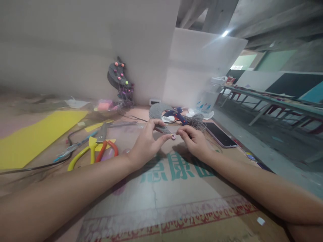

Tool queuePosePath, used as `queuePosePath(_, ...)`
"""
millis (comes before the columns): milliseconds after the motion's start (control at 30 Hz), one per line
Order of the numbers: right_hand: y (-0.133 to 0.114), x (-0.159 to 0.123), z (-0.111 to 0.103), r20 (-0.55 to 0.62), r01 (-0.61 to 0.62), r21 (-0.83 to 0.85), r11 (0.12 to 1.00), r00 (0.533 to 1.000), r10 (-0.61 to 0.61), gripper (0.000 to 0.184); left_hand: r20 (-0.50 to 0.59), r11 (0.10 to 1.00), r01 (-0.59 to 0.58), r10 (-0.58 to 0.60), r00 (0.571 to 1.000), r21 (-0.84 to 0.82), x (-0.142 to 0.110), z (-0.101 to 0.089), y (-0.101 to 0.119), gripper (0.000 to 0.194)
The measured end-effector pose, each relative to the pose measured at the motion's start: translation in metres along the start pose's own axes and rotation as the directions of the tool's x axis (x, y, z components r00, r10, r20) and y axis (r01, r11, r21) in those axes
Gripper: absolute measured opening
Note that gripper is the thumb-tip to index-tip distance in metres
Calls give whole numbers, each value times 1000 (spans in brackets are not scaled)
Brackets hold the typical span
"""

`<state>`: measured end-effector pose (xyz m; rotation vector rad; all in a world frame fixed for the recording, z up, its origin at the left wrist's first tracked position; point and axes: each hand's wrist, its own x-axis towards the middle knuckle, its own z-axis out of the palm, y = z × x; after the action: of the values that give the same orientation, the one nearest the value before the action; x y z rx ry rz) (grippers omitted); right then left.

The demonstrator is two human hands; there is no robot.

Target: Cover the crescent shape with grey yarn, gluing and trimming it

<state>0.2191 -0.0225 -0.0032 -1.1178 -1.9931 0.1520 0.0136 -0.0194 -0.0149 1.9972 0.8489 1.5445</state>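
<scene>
One small purple piece (173, 137) sits at the thumb tip of the left hand (147, 143), above the middle of the counter (176, 193). That hand holds a grey piece (165, 129) in a narrow pinch, thumb on the near side and curled fingers on the far side. The right hand (195, 143) comes in from the right with its fingertips gathered close beside the purple piece; whether they grip a fine thread or nothing, I cannot tell.

Done well, this fine work wants the left hand as a steady clamp and the right hand making the small moves. A light thumb seems wise, since a hard squeeze could tip the purple piece or bend the grey one. Both wrists would do best low over the counter, with the meeting point of the fingertips in plain sight. Any pull is safer short and even, in line with the pinch.

The grey yarn (198, 121) and blue glue gun (179, 116) lie just beyond the hands, so elbow room is better sought on the near side. Pliers (101, 134) lie at left, a phone (222, 135) at right, both clear of the fingers.
</scene>
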Motion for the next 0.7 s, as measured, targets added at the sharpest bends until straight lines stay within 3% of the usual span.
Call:
queuePosePath(300, 5, 2, 5, 0, -7, 7, 1000, 1000, 7, 26, 20, 999, 5, -6, 1000, 37, 0, 1, 2, 30)
queuePosePath(467, 9, 7, 8, -28, 74, 47, 996, 997, -73, 22, 31, 999, 10, -11, 999, 31, 1, 2, -4, 29)
queuePosePath(567, 2, 7, 3, -52, -76, 174, 982, 995, 86, 24, 33, 1000, 7, -8, 999, 28, 1, 2, -6, 29)
queuePosePath(700, -16, 5, -3, 162, -309, 425, 851, 951, 264, 27, 38, 999, -8, 6, 999, 54, 1, 1, -6, 28)
